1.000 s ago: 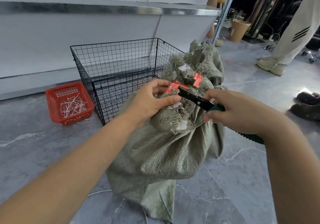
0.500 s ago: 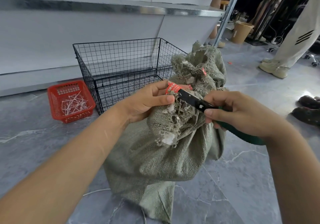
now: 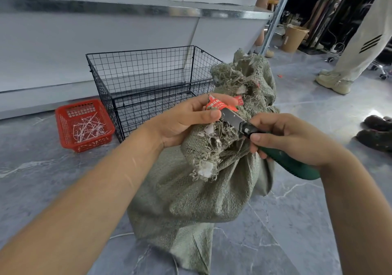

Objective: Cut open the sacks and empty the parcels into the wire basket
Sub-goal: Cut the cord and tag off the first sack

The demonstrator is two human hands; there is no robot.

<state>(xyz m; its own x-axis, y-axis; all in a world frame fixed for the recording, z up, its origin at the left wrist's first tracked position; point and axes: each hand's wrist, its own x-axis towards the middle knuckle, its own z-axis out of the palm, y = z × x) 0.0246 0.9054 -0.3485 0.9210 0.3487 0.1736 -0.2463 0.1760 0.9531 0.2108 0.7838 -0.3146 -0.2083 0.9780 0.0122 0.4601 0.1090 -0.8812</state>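
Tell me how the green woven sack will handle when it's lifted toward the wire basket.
Probably floppy: the sack folds and slumps on the floor. Its frayed neck may tear further where the left hand grips. The bulging body suggests some weight; contents are hidden.

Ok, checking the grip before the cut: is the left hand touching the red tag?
Touching. The head view shows the left hand pinching the red tag between thumb and fingers on the sack.
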